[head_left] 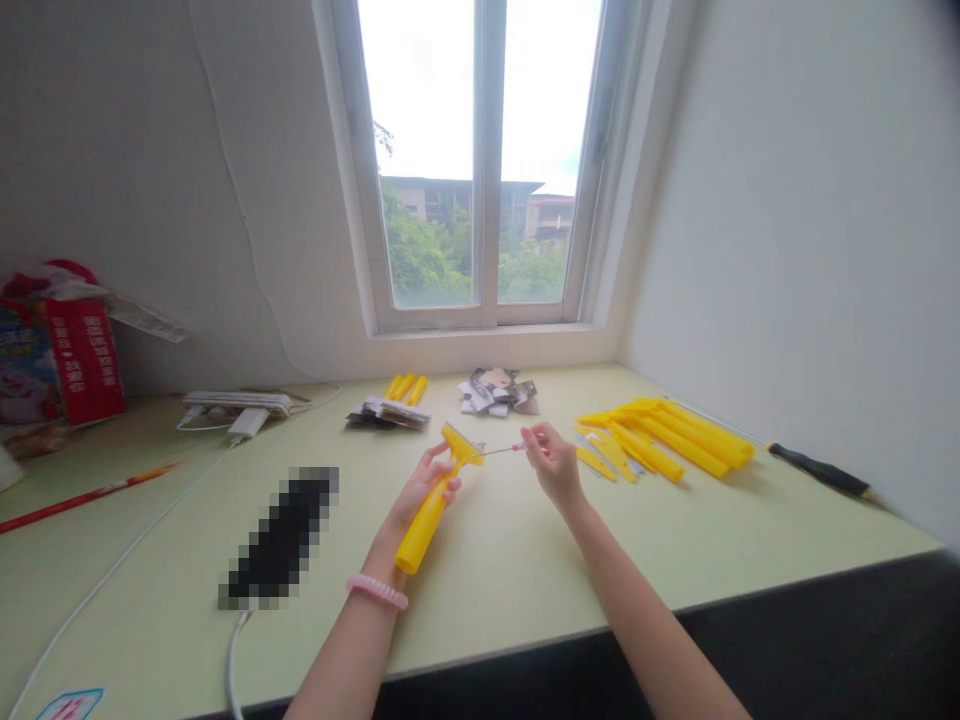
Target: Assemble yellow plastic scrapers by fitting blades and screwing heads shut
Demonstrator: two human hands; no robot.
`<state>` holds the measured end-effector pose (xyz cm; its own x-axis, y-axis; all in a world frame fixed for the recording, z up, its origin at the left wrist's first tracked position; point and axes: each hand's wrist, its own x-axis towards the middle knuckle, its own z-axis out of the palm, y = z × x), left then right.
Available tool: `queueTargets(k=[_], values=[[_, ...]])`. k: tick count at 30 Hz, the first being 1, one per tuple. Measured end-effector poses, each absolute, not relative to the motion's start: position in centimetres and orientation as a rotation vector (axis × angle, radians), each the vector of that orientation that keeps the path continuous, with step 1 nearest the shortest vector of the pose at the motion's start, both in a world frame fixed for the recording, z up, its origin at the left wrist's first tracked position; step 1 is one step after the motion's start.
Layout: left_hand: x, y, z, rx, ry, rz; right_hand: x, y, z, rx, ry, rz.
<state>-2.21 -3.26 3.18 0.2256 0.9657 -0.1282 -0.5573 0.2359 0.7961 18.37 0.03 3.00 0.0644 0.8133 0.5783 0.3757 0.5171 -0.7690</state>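
Hands: my left hand (427, 490) is clenched round the handle of a yellow plastic scraper (431, 520), held up off the table (487, 620) near its middle, front edge closest. My right hand (553, 465) pinches a thin metal rod (499, 451) with a red bit by my fingers, its far end at the scraper's head (touching or just beside, I cannot tell). Toward the right edge lies a heap of yellow handles (667, 435), a black-handled screwdriver (821, 470) beyond them. Paper packets (495, 392) sit along the far edge, under the window (480, 160).

Bright daylight from window (487, 170), blown-out sky (420, 90), curved wide-angle edges.
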Motion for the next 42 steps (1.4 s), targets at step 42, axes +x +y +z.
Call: queueTargets(k=[42], values=[[-2.36,-3.11,3.08,0.664,0.700,1.249,18.40,0.50,2.57,-0.988,-1.682,0.424]])
